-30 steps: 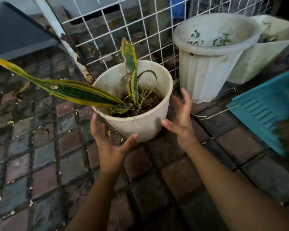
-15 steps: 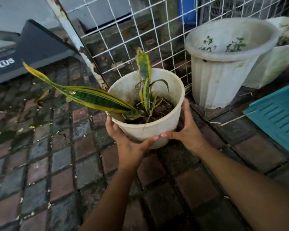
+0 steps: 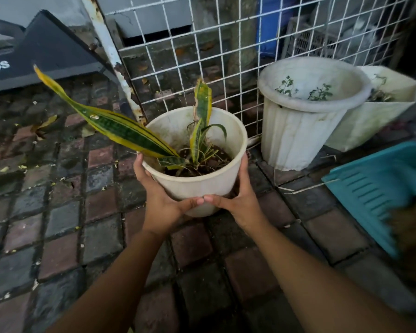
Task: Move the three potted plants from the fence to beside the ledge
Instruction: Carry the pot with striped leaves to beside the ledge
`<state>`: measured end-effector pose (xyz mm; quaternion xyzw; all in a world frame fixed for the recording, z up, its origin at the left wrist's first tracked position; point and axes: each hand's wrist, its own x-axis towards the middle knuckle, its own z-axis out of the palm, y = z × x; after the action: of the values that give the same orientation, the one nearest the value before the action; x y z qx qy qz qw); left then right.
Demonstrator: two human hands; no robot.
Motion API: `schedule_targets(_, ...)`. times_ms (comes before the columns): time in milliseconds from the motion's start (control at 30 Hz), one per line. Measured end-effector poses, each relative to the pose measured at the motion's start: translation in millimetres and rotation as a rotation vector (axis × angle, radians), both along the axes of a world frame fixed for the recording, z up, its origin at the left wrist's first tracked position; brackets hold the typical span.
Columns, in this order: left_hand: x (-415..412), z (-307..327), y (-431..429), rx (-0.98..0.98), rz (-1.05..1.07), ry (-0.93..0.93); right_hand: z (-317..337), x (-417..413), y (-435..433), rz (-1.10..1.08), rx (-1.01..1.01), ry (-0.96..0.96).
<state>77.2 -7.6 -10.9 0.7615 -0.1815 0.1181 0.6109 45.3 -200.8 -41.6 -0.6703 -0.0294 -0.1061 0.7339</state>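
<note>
A cream round pot (image 3: 195,188) holds a snake plant (image 3: 120,128) with long green leaves edged in yellow. My left hand (image 3: 161,203) grips the pot's left side and my right hand (image 3: 238,200) grips its right side, thumbs meeting at the front. The pot sits just in front of the white wire fence (image 3: 226,56). To the right stands a taller ribbed white pot (image 3: 296,138) with small green sprouts. Behind that one a third, squarish white pot (image 3: 375,118) leans against the fence.
Wet brick paving (image 3: 65,212) covers the ground. A teal slatted plastic panel (image 3: 380,193) lies at the right. A rusty white fence post (image 3: 111,58) slants behind the held pot. A dark board (image 3: 48,54) with white lettering rests at the upper left.
Both hands moved in from open and apart to clasp the snake plant's pot on both sides. The pot now looks slightly raised and closer to me.
</note>
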Motion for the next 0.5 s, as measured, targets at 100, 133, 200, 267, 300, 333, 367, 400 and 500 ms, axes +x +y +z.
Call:
schedule_targets(100,6,18,6,0.011,-0.053,-0.081,6,-7,2,-0.015,-0.047,0.004)
schedule_targets(133,6,23,8,0.005,-0.060,-0.096,8,-10,3,-0.030,-0.060,-0.005)
schedule_targets(200,4,33,11,-0.029,-0.047,-0.094,15,-14,7,-0.068,-0.077,-0.014)
schedule_targets(267,-1,44,14,-0.068,-0.028,-0.079,29,-15,9,-0.102,-0.113,-0.007)
schedule_targets(300,-2,52,16,-0.079,-0.027,-0.082,36,-14,10,-0.110,-0.136,-0.007)
schedule_targets(333,-3,59,19,-0.086,-0.031,-0.097,43,-11,11,-0.110,-0.152,-0.017)
schedule_targets(367,-3,66,22,-0.093,-0.038,-0.119,50,-8,11,-0.103,-0.153,-0.032)
schedule_targets(400,-4,74,24,-0.099,-0.041,-0.135,56,-4,13,-0.095,-0.142,-0.050)
schedule_targets(500,-5,94,29,-0.102,-0.044,-0.189,79,1,25,-0.098,-0.086,-0.139)
